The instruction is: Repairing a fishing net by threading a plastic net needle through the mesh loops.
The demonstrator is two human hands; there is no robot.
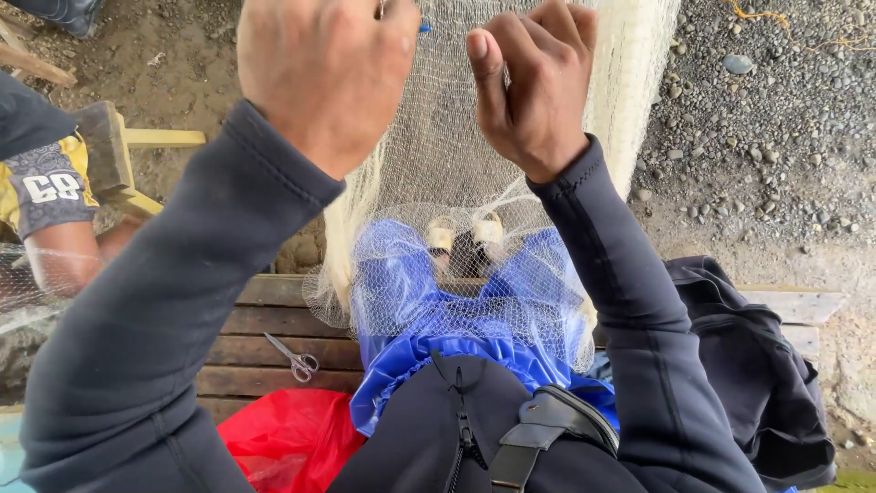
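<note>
both hands (328, 73) (534, 87) pinch hanging net (438, 155).

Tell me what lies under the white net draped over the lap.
Under the white net lies blue shiny cloth, and two pale sandal straps show through the mesh. The feet themselves are mostly covered. Both hands grip the net higher up.

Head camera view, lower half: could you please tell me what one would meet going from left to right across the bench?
Another person's bare arm → scissors on the wooden bench → red plastic bag → blue sheet under the white net → dark jacket → gravel.
</note>
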